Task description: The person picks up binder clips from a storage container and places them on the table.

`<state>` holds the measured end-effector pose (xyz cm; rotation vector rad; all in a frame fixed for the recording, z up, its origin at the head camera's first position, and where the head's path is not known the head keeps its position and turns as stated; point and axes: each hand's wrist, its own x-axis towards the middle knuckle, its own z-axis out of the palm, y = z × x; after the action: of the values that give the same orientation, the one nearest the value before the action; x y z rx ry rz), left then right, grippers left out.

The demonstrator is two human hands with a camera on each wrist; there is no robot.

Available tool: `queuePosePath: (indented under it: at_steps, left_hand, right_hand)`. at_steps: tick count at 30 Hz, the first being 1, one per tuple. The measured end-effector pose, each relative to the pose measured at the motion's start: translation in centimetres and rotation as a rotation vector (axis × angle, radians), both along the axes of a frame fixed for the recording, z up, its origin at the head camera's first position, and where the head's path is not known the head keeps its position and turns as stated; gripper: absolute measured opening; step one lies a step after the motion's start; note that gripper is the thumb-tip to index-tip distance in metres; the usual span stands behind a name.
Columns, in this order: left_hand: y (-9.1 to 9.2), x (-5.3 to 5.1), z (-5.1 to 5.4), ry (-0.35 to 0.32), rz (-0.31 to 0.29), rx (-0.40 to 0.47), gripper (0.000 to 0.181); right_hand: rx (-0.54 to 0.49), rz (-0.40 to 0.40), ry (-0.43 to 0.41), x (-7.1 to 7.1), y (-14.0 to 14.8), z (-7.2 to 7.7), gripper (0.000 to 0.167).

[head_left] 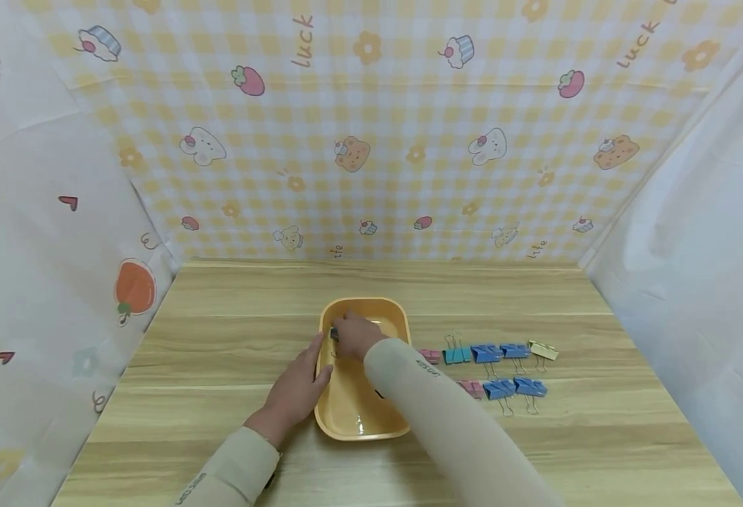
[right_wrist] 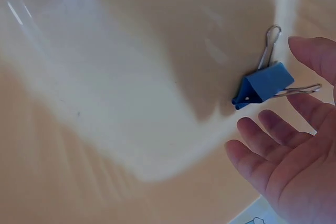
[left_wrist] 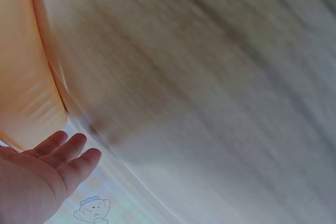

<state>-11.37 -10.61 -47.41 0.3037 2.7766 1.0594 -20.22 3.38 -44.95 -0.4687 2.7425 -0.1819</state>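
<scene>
An orange rectangular tray [head_left: 363, 436] stands on the wooden table. My left hand [head_left: 295, 387] rests along its left side with straight fingers; in the left wrist view those fingers [left_wrist: 79, 169] lie beside the tray's outer wall [left_wrist: 26, 66]. Inside the tray, near its far left corner, is my right hand [head_left: 356, 336]. A blue binder clip [right_wrist: 270, 82] with wire handles sits beside the right fingers [right_wrist: 257, 140]. Thumb and fingers are spread around it without pinching it, and one handle reaches the index finger; whether they touch I cannot tell.
Right of the tray lie two rows of binder clips: a teal one [head_left: 456, 354], several blue ones [head_left: 485, 353], pink ones [head_left: 471, 388] and a pale yellow one [head_left: 544, 350]. My right sleeve [head_left: 453, 422] covers part of the rows. A checked cloth [head_left: 396, 190] hangs behind the table.
</scene>
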Motion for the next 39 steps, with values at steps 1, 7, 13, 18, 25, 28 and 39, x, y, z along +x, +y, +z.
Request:
queuePosePath:
  at_steps: [1, 7, 13, 18, 25, 28, 39]
  left_hand:
    - [0.0, 0.0, 0.0, 0.006, -0.001, -0.002, 0.064]
    - [0.0, 0.0, 0.0, 0.021, 0.000, -0.015, 0.064]
    - [0.1, 0.0, 0.1, 0.024, -0.007, -0.013, 0.064]
    - [0.1, 0.0, 0.1, 0.016, -0.006, -0.013, 0.064]
    - [0.1, -0.1, 0.1, 0.016, 0.005, -0.008, 0.064]
    - [0.1, -0.1, 0.0, 0.017, 0.003, -0.007, 0.064]
    - [0.1, -0.1, -0.2, 0.030, 0.009, -0.013, 0.064]
  right_hand:
    - [0.000, -0.007, -0.004, 0.0, 0.0, -0.2, 0.046]
    - [0.026, -0.019, 0.006, -0.5, -0.3, -1.9, 0.044]
    - [0.057, -0.042, 0.022, -0.5, -0.8, -2.3, 0.045]
    - [0.094, -0.031, 0.029, -0.1, -1.2, -1.7, 0.038]
    - [0.113, 0.006, 0.064, 0.3, -1.5, -1.3, 0.023]
    - [0.110, 0.015, 0.091, 0.6, -1.6, -1.1, 0.019]
    - [0.134, 0.026, 0.105, 0.7, -1.6, -1.3, 0.024]
